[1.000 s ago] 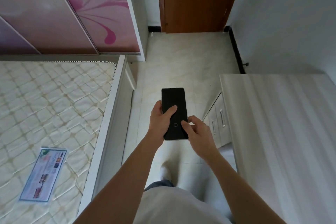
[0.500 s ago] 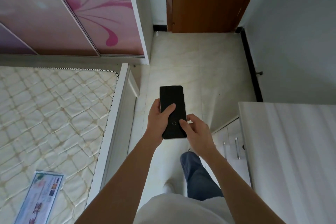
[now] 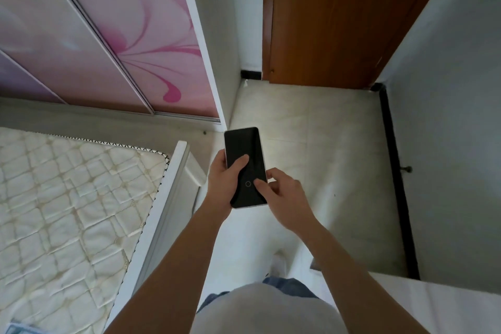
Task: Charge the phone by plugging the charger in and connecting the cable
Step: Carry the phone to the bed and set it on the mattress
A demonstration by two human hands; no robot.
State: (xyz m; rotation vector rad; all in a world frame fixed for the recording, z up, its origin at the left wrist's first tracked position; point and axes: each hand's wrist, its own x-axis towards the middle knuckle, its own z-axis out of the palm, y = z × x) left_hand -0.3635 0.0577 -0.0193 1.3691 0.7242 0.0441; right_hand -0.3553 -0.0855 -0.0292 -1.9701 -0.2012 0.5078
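While left hand [image 3: 220, 183] grips phone [image 3: 245, 167], right hand [image 3: 284, 196] touching screen

Brightness: you stand in soft, even daylight; no harsh shadows.
Glare: the pale floor [image 3: 311, 149] washes out bright near your feet, and the phone [image 3: 245, 167] screen is dark with a faint sheen.
Shadows: dim under the bed [image 3: 168, 214] edge.
Distortion: wide-angle bending tilts the wardrobe [image 3: 108, 35] and door [image 3: 325, 22] outward.
Sharpness: your forearms and shirt at the bottom look soft.
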